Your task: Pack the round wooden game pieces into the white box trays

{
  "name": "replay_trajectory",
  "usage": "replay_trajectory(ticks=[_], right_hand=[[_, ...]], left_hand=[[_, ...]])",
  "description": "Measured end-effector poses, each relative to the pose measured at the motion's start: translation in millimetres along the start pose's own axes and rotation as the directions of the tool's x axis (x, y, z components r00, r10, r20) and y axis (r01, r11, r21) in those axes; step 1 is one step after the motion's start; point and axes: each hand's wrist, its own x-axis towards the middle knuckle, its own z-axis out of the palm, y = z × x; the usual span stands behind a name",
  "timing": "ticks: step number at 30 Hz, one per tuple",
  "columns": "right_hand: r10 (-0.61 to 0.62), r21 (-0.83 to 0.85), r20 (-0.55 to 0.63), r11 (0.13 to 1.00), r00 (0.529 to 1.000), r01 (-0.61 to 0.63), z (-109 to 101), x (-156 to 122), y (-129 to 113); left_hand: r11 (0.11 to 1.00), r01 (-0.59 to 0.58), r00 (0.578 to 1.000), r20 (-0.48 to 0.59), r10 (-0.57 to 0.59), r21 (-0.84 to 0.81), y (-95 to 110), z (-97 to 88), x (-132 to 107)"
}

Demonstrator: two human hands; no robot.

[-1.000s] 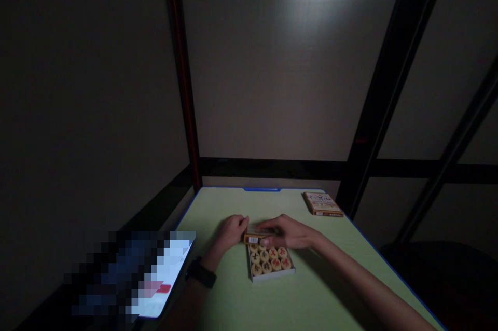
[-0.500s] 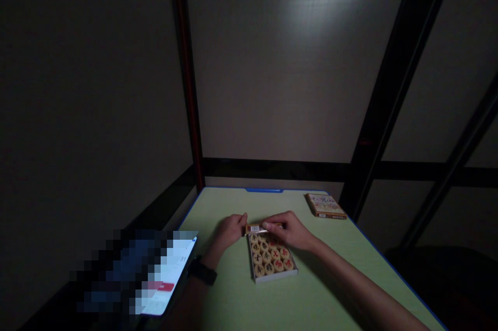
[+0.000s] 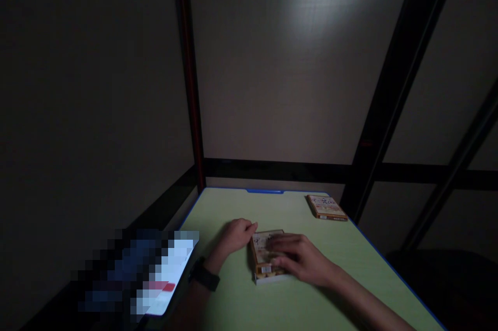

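Observation:
A flat game box (image 3: 264,256) lies in the middle of the green table (image 3: 241,305), its printed orange lid now covering the round pieces. My right hand (image 3: 301,261) lies flat on the lid with the fingers stretched out, pressing on its right half. My left hand (image 3: 235,235), with a dark watch on the wrist, rests at the box's left edge with fingers loosely curled, touching the side. The pieces inside are hidden.
A second orange box (image 3: 326,207) lies at the table's far right corner. A lit, blurred screen (image 3: 163,279) stands off the table's left edge. Dark frame bars (image 3: 389,87) and a wall rise behind the table.
The lid, held at the far end of the open tray, has been brought down over the pieces. My right hand moved nearer and now lies flat on it.

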Motion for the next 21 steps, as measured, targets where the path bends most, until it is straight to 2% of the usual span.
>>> replay_trajectory(ticks=[2,6,8,11,15,18,21], right_hand=[[-0.012,0.01,0.002,1.0,1.0,0.012,3.3,-4.5,-1.1],[0.113,-0.098,-0.095,0.988,0.989,-0.122,5.4,-9.2,3.1],[0.168,-0.181,-0.086,0.967,0.982,-0.181,8.6,-12.4,5.5],[0.239,-0.268,0.015,0.936,0.971,-0.227,20.0,-21.5,8.7],[0.268,-0.332,0.099,0.917,0.958,-0.222,35.8,-34.1,13.8],[0.246,-0.289,0.091,0.934,0.965,-0.211,39.0,-36.2,16.3],[0.267,-0.149,0.044,0.955,0.963,-0.258,35.8,-33.4,16.2]], left_hand=[[0.997,-0.014,1.0,-0.023,0.016,0.074,6.9,-3.4,-4.4],[0.969,-0.121,0.986,-0.085,0.142,0.215,24.4,1.0,-17.6],[0.951,-0.179,0.971,-0.11,0.212,0.254,29.1,12.8,-26.0],[0.917,-0.259,0.95,-0.091,0.299,0.304,26.8,39.2,-38.1],[0.902,-0.259,0.95,-0.08,0.303,0.345,17.5,65.2,-48.4],[0.94,-0.267,0.955,-0.074,0.288,0.211,16.4,65.3,-51.0],[0.963,-0.254,0.965,-0.086,0.246,-0.093,19.6,56.2,-52.3]])
